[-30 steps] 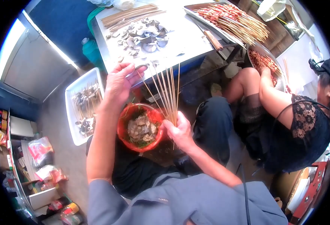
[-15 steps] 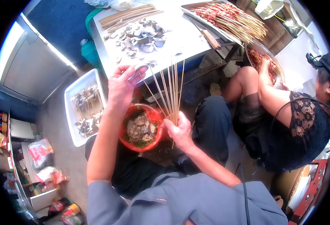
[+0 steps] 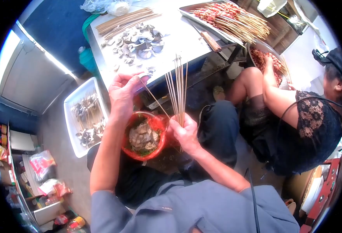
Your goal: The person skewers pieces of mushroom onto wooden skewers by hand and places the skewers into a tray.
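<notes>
My left hand [image 3: 124,91] is closed in a pinch on a grey-white mushroom piece [image 3: 144,75] that looks like oyster mushroom. One skewer slants up from my right hand to this piece; whether it pierces it is hard to see. My right hand [image 3: 185,134] grips a fanned bundle of thin bamboo skewers [image 3: 177,91], points upward. Below and between my hands sits a red-lined bowl [image 3: 160,145] with pale pieces [image 3: 143,136] and some green bits in it. Loose mushroom pieces [image 3: 141,42] are heaped on the white table [image 3: 178,35] ahead.
More skewers [image 3: 126,21] lie at the table's back left. A tray of meat skewers [image 3: 233,19] and a wooden-handled knife [image 3: 210,41] are at its right. On the floor left, a white tray [image 3: 70,128] holds mushroom skewers. A person [image 3: 291,105] at right reaches into a meat bowl [image 3: 254,58].
My left hand has shifted slightly left and down with the mushroom piece. The skewers in my right hand are bunched closer, except one leaning to the left hand. The view has shifted slightly.
</notes>
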Demonstrator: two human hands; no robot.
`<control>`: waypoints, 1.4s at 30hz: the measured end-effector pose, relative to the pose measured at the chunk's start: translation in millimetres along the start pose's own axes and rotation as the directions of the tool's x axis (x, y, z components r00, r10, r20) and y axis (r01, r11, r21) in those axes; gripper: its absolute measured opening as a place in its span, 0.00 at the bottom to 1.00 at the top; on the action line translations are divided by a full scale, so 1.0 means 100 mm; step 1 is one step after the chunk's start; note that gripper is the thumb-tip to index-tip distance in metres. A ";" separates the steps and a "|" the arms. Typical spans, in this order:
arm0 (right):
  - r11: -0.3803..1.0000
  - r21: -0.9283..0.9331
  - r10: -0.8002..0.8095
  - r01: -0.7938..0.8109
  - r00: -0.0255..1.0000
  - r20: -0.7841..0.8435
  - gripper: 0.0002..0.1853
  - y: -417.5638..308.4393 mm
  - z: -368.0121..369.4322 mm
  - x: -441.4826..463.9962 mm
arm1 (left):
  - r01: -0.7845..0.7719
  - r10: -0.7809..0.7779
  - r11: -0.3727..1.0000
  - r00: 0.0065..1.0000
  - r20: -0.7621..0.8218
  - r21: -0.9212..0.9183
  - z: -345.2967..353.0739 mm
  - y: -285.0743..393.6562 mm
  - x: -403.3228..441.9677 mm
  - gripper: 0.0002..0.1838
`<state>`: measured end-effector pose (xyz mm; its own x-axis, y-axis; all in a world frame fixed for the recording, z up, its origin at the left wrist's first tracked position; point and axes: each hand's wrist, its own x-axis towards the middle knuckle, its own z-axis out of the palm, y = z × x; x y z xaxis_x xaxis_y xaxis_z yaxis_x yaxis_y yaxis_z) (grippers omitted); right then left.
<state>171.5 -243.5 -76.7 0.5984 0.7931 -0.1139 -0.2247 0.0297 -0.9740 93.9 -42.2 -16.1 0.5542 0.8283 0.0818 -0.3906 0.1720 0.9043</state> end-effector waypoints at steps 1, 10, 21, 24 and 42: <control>1.000 -0.001 0.001 -0.001 1.000 0.000 0.04 0.00 0.00 0.02 | 0.001 -0.001 1.000 1.000 0.000 -0.001 0.02 0.00 -0.02 0.06; 0.995 0.086 -0.044 0.047 0.998 -0.037 0.04 -0.21 0.08 0.42 | 0.103 -0.115 0.992 0.975 0.192 0.076 0.19 -0.13 -0.04 0.04; 0.896 0.444 0.059 0.028 0.982 -0.181 0.02 -0.24 -0.29 0.43 | -0.577 0.221 0.220 0.815 0.536 0.786 0.77 -0.19 0.83 0.16; 0.872 0.489 0.093 0.011 0.978 -0.187 0.03 -0.21 -0.34 0.42 | -0.643 0.176 0.099 0.763 0.622 0.760 0.88 -0.25 0.95 0.14; 0.919 0.366 0.142 -0.145 0.989 0.035 0.03 -0.07 -0.04 0.14 | -0.082 0.070 0.962 0.996 0.057 0.261 0.29 -0.15 0.44 0.08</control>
<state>185.0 -234.9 -72.1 0.5331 0.8099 -0.2445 -0.5750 0.1349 -0.8070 145.5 -23.6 -14.3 0.5665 0.8066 0.1686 -0.2296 -0.0420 0.9724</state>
